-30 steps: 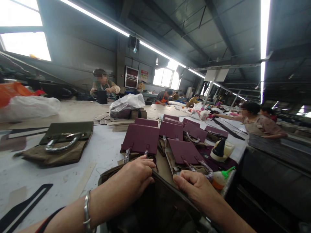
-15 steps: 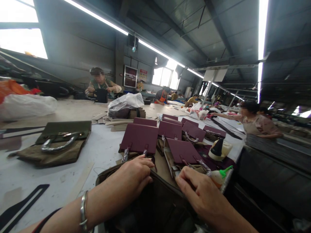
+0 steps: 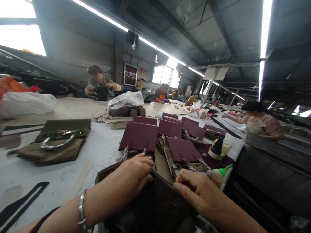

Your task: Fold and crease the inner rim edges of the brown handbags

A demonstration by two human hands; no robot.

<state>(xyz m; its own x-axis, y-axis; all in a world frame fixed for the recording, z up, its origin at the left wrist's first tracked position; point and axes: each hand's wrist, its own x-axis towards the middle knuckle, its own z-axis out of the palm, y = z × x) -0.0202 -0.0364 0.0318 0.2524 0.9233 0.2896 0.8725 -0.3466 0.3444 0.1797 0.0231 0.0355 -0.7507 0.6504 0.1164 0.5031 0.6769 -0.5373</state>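
Note:
A dark olive bag (image 3: 157, 207) stands open in front of me at the bottom of the head view. My left hand (image 3: 138, 171) is closed over its far rim, thumb inside and fingers on the outer side. At the right part of the rim, my right hand (image 3: 191, 186) pinches the edge between thumb and bent fingers. Just beyond my hands lie handbags with burgundy flaps (image 3: 139, 137) and plastic-wrapped handles. The bag's lower part falls out of view.
On the left of the white table (image 3: 104, 139) lies an olive handbag (image 3: 63, 142), with a black slotted strip (image 3: 26, 200) nearer me. Right of the burgundy bags stand a black-nozzled bottle (image 3: 218, 149) and a green-tipped bottle (image 3: 218, 176). Co-workers (image 3: 99, 81) sit farther off.
My right hand has shifted slightly left along the rim, its thumb reaching farther out. The left hand keeps its place. A co-worker on the right has moved a little.

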